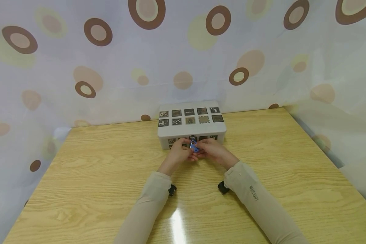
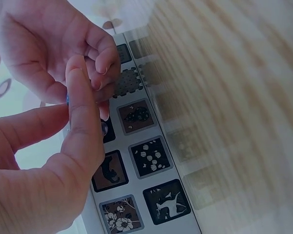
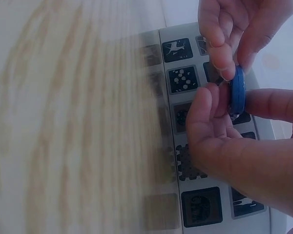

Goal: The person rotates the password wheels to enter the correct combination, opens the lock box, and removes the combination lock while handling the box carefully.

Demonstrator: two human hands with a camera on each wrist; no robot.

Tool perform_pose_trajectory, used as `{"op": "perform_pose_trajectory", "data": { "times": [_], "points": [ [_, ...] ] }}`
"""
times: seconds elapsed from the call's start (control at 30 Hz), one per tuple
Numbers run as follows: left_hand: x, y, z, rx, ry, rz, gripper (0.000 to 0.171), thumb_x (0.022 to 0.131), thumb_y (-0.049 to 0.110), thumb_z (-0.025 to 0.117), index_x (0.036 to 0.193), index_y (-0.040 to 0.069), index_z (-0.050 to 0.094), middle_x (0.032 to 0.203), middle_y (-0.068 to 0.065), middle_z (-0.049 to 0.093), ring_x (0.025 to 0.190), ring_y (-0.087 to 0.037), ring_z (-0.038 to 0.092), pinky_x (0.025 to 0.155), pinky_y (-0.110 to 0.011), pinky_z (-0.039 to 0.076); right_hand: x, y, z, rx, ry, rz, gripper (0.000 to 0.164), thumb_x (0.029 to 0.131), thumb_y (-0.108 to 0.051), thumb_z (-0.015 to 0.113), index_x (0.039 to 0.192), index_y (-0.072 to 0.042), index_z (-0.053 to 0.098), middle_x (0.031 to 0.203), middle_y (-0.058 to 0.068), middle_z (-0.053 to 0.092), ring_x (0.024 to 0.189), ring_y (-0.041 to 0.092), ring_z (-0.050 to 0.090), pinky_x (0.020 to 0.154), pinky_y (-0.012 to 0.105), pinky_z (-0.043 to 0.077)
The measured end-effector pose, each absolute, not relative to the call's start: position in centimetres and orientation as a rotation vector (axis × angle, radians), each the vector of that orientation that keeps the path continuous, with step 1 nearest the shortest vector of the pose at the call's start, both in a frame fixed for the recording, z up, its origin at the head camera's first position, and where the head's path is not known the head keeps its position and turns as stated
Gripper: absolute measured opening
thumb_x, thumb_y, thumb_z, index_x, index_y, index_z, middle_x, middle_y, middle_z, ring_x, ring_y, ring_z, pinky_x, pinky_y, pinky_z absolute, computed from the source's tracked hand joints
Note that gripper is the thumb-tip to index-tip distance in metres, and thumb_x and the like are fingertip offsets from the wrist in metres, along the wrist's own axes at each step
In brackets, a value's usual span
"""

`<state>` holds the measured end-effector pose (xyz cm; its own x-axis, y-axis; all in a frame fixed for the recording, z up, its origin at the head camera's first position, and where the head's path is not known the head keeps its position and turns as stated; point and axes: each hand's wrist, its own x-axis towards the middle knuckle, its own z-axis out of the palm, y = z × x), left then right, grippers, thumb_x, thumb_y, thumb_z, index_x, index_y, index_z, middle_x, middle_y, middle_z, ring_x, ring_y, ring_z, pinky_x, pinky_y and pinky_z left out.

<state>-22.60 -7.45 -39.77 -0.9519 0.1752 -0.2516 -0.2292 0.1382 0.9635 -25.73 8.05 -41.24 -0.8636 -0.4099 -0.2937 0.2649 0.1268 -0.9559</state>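
A small blue padlock [image 1: 194, 146] hangs at the metal clasp [image 1: 192, 137] on the front of a white box [image 1: 190, 127] covered in dark picture squares. From the left, my left hand [image 1: 178, 153] pinches the padlock's edge between thumb and finger. My right hand [image 1: 215, 151] grips it from the other side, thumb on one face and curled fingers on the other, as the right wrist view shows with the blue body [image 3: 238, 91] edge-on. Fingers hide nearly all of the lock in the left wrist view. Whether the shackle is fastened cannot be made out.
The box stands lid down at the back of a wooden table [image 1: 109, 176], close to a dotted cloth [image 1: 116, 67] that hangs behind and along the sides. Black straps [image 1: 223, 188] show at both sleeve cuffs.
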Motion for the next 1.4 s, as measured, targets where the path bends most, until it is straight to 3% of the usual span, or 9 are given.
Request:
{"op": "perform_pose_trajectory", "data": {
  "times": [0.27,0.57,0.8,1.1,1.4],
  "points": [
    [-22.5,-7.4,-39.8,-0.045,2.142,1.874,0.038,0.096,-0.007,0.048,0.132,-0.007,0.041,0.092,-0.031,0.065,0.071,-0.028,0.070,0.071,-0.036,0.060,-25.8,8.0,-41.1,-0.121,1.890,-1.815,0.036,0.101,-0.009,0.043,0.121,0.020,0.048,0.089,0.008,0.061,0.074,0.010,0.063,0.078,0.025,0.056],
    [-20.3,-7.4,-36.2,-0.025,2.140,1.832,0.039,0.096,-0.009,0.045,0.135,-0.013,0.036,0.104,-0.040,0.060,0.090,-0.042,0.067,0.085,-0.046,0.056,-25.7,8.0,-41.0,-0.151,1.877,-1.809,0.039,0.100,-0.007,0.042,0.127,0.022,0.043,0.095,0.010,0.060,0.077,0.010,0.062,0.080,0.024,0.055],
    [-21.4,-7.4,-37.7,-0.041,2.134,1.833,0.039,0.096,-0.009,0.045,0.134,-0.013,0.037,0.103,-0.040,0.060,0.090,-0.043,0.067,0.085,-0.047,0.055,-25.8,8.1,-41.2,-0.168,1.897,-1.799,0.039,0.100,-0.006,0.041,0.126,0.023,0.043,0.092,0.009,0.060,0.076,0.009,0.062,0.076,0.021,0.055],
    [-22.6,-7.5,-39.6,-0.042,2.146,1.847,0.039,0.097,-0.005,0.048,0.135,-0.008,0.039,0.097,-0.034,0.064,0.080,-0.036,0.070,0.077,-0.042,0.058,-25.8,8.0,-41.2,-0.162,1.902,-1.802,0.039,0.102,-0.008,0.040,0.126,0.023,0.043,0.090,0.009,0.060,0.075,0.009,0.062,0.076,0.022,0.055],
    [-22.6,-7.5,-39.8,-0.055,2.157,1.849,0.037,0.096,-0.006,0.049,0.132,-0.006,0.042,0.089,-0.028,0.067,0.065,-0.020,0.068,0.073,-0.038,0.059,-25.8,8.0,-41.3,-0.135,1.881,-1.821,0.038,0.101,-0.010,0.041,0.122,0.022,0.046,0.086,0.007,0.061,0.073,0.010,0.062,0.074,0.022,0.056]
  ]
}}
